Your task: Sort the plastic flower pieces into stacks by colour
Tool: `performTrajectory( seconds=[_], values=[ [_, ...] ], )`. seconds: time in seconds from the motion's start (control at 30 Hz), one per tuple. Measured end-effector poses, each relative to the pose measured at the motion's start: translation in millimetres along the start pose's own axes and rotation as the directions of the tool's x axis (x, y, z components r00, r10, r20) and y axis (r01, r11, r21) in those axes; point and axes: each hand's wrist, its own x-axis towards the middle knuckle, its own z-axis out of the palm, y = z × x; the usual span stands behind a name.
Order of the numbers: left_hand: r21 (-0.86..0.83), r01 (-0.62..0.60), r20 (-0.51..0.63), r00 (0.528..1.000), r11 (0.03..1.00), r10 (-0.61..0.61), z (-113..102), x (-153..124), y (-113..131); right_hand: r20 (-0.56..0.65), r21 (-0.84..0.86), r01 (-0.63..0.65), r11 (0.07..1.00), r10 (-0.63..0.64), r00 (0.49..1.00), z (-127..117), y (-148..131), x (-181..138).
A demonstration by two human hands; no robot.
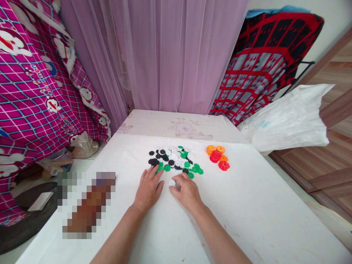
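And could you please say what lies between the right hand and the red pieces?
The head view shows green pieces, then white tabletop, between the right hand and red pieces.

The little round pieces come in five colours: black ones (153, 161), green ones (196, 168), white ones (172, 183), orange ones (211, 149) and red ones (224, 165). The table cloth (247, 205) is white, with a pale purple flower (184, 127) at the far end. The curtain (176, 55) is light purple. The left cloth (24, 84) is bright pink with criss-cross lines and white cartoon figures. The right blanket (249, 75) has red lines around black and grey boxes. The bag (288, 117) is white.
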Motion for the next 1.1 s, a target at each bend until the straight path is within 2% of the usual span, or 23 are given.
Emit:
performTrajectory(
  seconds=[0.3, 0.47, 0.53, 0.67, 0.77, 0.97, 1.1],
  values=[
    [0.012, 0.001, -0.008, 1.0, 1.0, -0.001, 0, 0, 0, -0.016, 0.041, 0.018, 0.999, -0.017, 1.0, 2, 1, -1],
    [0.019, 0.002, 0.005, 1.0, 1.0, -0.002, -2, 1, 2, -0.089, 0.125, 0.04, 0.991, -0.029, 0.996, -5, 18, 1],
    [0.02, 0.005, 0.016, 1.0, 1.0, -0.005, -3, 1, 2, -0.138, 0.075, -0.005, 0.997, 0.016, 0.99, -12, 30, 3],
    [0.01, 0.005, 0.01, 1.0, 1.0, -0.005, -2, 1, 1, -0.194, -0.12, -0.175, 0.977, 0.15, 0.969, -23, 49, 5],
    [0.002, 0.004, -0.004, 1.0, 1.0, -0.004, -1, 1, 1, -0.219, -0.164, -0.197, 0.967, 0.159, 0.963, -25, 51, 6],
    [-0.004, 0.002, 0.009, 1.0, 1.0, -0.002, -1, 1, 0, -0.115, -0.138, -0.05, 0.989, 0.034, 0.993, -19, 33, 7],
    [-0.004, 0.002, -0.01, 1.0, 1.0, -0.002, 0, 0, 0, -0.052, -0.204, -0.056, 0.977, 0.046, 0.998, -19, 25, 9]
  ],
)
